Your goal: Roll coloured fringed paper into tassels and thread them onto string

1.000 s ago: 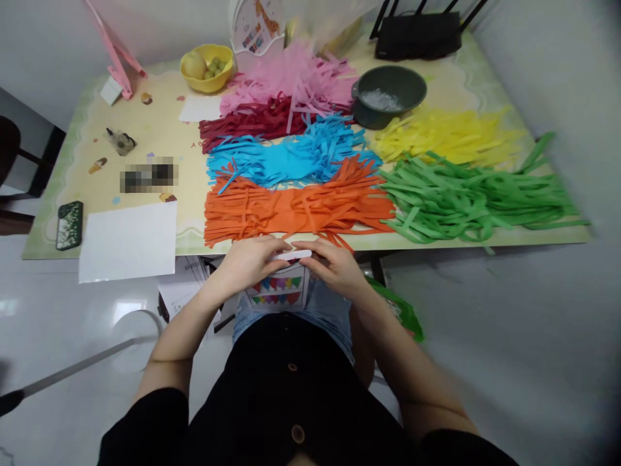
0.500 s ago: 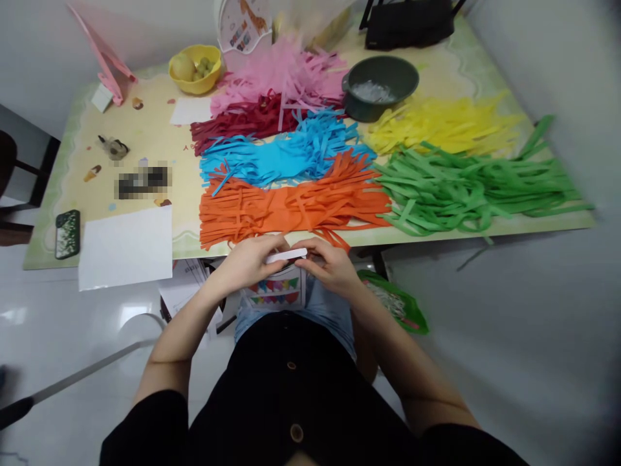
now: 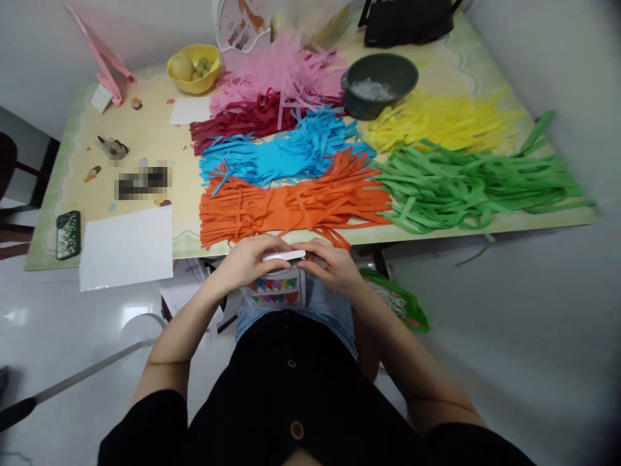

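Over my lap, at the table's front edge, both hands meet at a clear packet [image 3: 277, 289] with colourful bunting flags printed on it. A flat white strip [image 3: 286, 255] lies across its top. My left hand [image 3: 255, 259] is closed, its thumb and fingers pinching the strip and the packet's upper edge. On the other side my right hand [image 3: 332, 264] has thumb and fingers closed at the packet's top right corner, by the strip's end. Its fingertips partly hide what they grip. Just beyond the hands lies a bundle of orange fringed strips [image 3: 291, 206].
Blue [image 3: 276, 158], dark red, pink, yellow [image 3: 441, 123] and green fringed strips [image 3: 478, 184] cover much of the table. A dark pot [image 3: 381, 84] stands behind them. Left are a yellow fruit bowl [image 3: 194, 81], white paper [image 3: 126, 249] and a phone [image 3: 68, 235]. A green bag [image 3: 405, 301] sits below right.
My hands stay at the packet with nearly the same hold. The white strip has shifted very slightly left; the things on the table have not moved.
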Demonstrator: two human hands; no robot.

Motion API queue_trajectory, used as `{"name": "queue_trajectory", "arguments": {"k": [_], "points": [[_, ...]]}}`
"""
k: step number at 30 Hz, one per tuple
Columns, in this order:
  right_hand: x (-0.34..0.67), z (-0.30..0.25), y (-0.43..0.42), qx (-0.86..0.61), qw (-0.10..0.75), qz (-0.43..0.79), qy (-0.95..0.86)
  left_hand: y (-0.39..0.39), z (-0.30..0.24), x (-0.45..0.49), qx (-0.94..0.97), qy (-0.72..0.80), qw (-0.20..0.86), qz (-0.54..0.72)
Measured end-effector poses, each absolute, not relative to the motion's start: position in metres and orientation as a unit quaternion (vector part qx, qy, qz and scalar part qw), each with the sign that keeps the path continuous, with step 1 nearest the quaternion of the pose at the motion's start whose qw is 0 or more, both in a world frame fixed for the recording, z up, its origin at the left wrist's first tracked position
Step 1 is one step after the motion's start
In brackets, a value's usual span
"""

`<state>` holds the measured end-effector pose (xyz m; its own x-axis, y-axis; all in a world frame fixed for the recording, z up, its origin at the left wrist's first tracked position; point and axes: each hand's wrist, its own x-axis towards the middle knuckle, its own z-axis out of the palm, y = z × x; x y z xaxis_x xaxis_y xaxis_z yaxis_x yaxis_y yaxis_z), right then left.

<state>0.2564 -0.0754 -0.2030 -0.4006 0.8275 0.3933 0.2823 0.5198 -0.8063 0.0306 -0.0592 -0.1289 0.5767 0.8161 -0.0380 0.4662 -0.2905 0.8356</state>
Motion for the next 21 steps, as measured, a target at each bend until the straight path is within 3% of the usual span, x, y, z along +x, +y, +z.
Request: {"name": "queue_trajectory", "arguments": {"k": [8, 21], "points": [[0.255, -0.201, -0.077, -0.343, 0.419, 0.321, -0.777, -0.062, -0.137, 0.033, 0.765, 0.424, 0.416, 0.249], [0.255, -0.204, -0.079, -0.346, 0.422, 0.317, -0.776, -0.071, -0.146, 0.036, 0.824, 0.414, 0.281, 0.267]]}}
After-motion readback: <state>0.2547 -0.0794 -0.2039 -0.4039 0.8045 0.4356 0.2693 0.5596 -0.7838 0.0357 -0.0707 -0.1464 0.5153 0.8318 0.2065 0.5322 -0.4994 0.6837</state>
